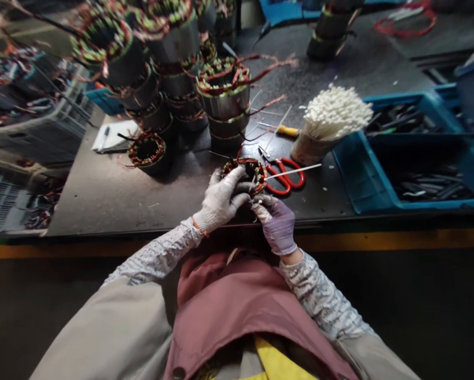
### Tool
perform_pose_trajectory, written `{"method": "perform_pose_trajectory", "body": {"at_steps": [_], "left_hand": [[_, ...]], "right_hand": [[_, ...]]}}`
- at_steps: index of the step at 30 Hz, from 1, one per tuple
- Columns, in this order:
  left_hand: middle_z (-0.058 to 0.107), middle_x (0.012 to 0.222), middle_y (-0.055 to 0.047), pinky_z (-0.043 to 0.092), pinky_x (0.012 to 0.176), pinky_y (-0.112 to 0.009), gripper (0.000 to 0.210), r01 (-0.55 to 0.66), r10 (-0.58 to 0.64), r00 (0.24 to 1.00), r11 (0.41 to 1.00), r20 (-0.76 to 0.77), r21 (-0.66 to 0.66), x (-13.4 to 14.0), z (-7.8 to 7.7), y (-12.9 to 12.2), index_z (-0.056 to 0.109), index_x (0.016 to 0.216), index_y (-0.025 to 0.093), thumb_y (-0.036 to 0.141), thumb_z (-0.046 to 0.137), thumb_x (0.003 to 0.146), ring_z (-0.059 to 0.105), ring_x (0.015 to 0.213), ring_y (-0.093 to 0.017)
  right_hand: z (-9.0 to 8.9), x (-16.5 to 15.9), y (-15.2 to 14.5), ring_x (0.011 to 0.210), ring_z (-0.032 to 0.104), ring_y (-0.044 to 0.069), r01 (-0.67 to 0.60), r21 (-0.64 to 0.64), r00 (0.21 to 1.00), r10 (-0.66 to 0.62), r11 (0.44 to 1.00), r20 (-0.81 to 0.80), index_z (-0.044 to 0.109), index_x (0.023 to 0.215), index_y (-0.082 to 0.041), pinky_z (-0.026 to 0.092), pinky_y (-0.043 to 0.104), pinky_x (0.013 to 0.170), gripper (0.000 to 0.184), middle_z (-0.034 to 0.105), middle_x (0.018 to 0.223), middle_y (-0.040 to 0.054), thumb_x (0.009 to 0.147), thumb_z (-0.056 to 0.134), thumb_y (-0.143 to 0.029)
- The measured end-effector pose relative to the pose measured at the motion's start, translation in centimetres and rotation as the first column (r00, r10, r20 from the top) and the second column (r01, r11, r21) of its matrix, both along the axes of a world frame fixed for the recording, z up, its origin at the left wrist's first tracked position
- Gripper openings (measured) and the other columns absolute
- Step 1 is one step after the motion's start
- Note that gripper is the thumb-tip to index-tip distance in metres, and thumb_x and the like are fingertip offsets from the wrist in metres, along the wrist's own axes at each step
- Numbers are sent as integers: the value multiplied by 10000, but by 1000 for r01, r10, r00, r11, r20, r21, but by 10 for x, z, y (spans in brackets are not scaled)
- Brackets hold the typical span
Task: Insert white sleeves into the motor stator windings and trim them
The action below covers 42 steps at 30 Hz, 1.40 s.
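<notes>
A motor stator (257,170) with copper windings stands on the dark bench, close to its front edge. My left hand (220,201), in a white glove, is wrapped round the near left side of its winding ring. In a purple glove, my right hand (278,224) pinches at the stator's near right side. Something thin and pale shows by its fingertips, too small to name. A long white stick (294,172) lies across the stator's right rim. Just right of the stator rest red-handled scissors (287,178).
Stacked stators (225,100) stand behind, with a single stator (148,150) at left. A holder (310,149) of white sticks (338,113) and a yellow-handled tool (287,130) are right of centre. Blue bins (350,177) hold dark pieces. Crates (43,137) stand left.
</notes>
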<state>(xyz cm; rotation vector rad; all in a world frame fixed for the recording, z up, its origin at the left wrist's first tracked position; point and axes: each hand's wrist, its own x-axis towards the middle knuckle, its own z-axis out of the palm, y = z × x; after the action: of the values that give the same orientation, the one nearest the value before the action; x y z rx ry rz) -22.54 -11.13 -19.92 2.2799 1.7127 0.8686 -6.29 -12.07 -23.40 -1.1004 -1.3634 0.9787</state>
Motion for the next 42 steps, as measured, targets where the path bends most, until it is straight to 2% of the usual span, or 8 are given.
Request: {"method": "perform_pose_trajectory", "body": {"at_steps": [8,24,28,31,33,37,40,42], "left_hand": [[756,943,-7,254,1098,-544,193,159,-147,986,966,-72,205,1,-13,4,691,989,296,273,516,912,682,1010,-188],[749,994,-21,363,1030,-557,186,244,-224,969,939,-107,243,-2,-17,7,685,1023,278,254,539,909,679,1033,-221],[751,979,-28,376,1051,-519,213,245,-230,966,960,-118,137,-3,-12,9,689,1038,270,246,520,911,676,1032,-203],[720,1087,-51,423,1041,-430,265,239,-233,971,959,-54,152,-7,-6,10,648,1143,236,280,516,918,652,1075,-182],[635,1249,-107,458,1012,-355,389,211,-214,977,965,3,158,-10,-2,11,571,1265,183,335,547,909,592,1170,-186],[627,1232,-90,488,954,-315,332,274,-270,961,958,-61,81,-18,4,13,629,1194,228,367,566,900,595,1127,-186],[687,1072,-35,474,956,-315,197,348,-344,928,937,-144,2,-22,7,16,711,988,270,358,554,909,631,1005,-163],[689,1049,-31,473,942,-300,195,380,-382,907,924,-176,-48,-23,10,19,717,944,261,352,547,912,630,987,-158]], "right_hand": [[30,13,-7,781,665,155,-137,261,939,41,956,340,686,792,-233,554,281,737,37,699,844,32,815,659,-245],[19,5,18,705,646,170,-144,269,809,-43,952,586,675,822,-215,507,275,652,185,702,775,43,867,580,-367],[29,9,23,678,619,167,-251,392,653,-144,885,743,657,807,-188,436,273,594,252,694,803,83,900,506,-367],[42,22,17,609,588,152,-414,426,636,-80,804,768,607,708,-204,389,273,543,239,673,708,61,886,503,-325],[48,31,6,621,598,150,-425,415,679,-19,804,734,604,705,-220,410,272,553,179,689,733,55,851,557,-313],[54,30,-22,573,598,165,-248,104,891,185,963,414,599,709,-237,467,299,532,230,657,667,44,856,504,-386],[65,13,-27,343,395,109,-373,-197,922,386,907,31,495,624,-233,321,259,325,305,470,471,-19,874,434,-398],[78,-4,-10,289,249,68,-416,-262,908,382,871,-170,368,583,-241,199,242,262,328,414,475,-40,866,424,-397]]}}
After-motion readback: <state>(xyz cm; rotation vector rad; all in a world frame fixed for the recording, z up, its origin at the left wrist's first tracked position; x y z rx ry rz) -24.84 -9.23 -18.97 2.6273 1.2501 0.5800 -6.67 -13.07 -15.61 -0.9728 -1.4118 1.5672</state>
